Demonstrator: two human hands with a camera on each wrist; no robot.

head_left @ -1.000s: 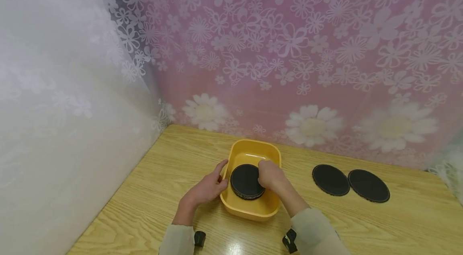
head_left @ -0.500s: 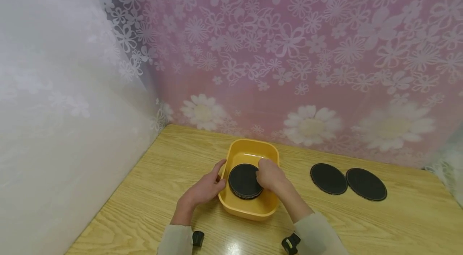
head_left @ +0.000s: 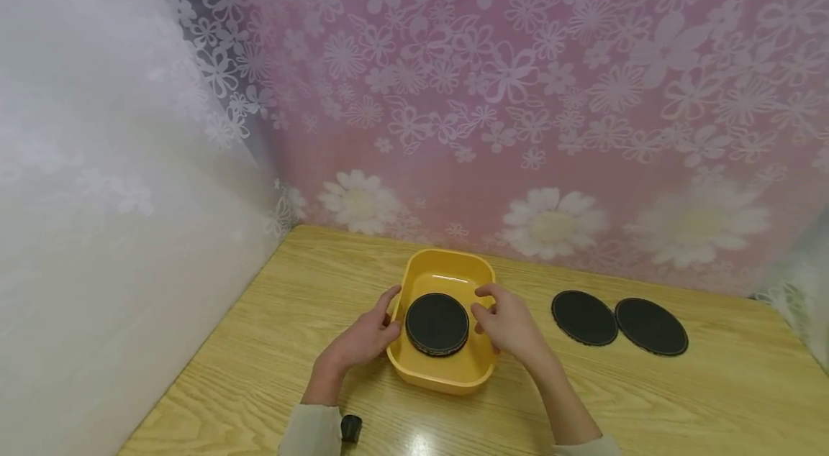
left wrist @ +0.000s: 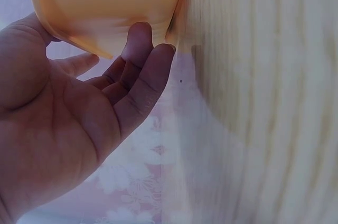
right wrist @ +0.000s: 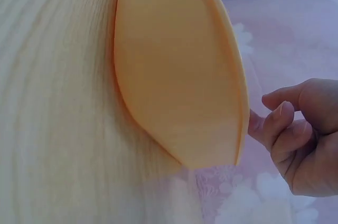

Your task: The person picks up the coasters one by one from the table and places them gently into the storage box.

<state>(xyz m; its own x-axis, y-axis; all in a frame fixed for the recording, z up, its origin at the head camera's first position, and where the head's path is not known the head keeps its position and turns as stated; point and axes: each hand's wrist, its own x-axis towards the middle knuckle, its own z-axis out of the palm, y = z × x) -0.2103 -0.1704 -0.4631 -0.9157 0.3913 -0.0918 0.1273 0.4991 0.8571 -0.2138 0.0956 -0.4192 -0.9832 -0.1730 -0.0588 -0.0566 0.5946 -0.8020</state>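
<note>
A stack of round black coasters lies inside the yellow plastic tub. My left hand holds the tub's left side; in the left wrist view, the thumb passes over the rim and curled fingers touch the outer wall. Over the right rim is my right hand, its fingers loosely bent, apart from the stack and holding nothing. The right wrist view shows those fingers by the rim, one fingertip partly hidden behind it.
Two more black coasters, a nearer one and a farther one, lie side by side on the wooden table, right of the tub. A pink floral curtain hangs behind, a pale one at the left.
My right hand has let go of the coaster stack and moved back to the right, its fingers spreading. My left hand stays on the tub. The view has shifted slightly.
</note>
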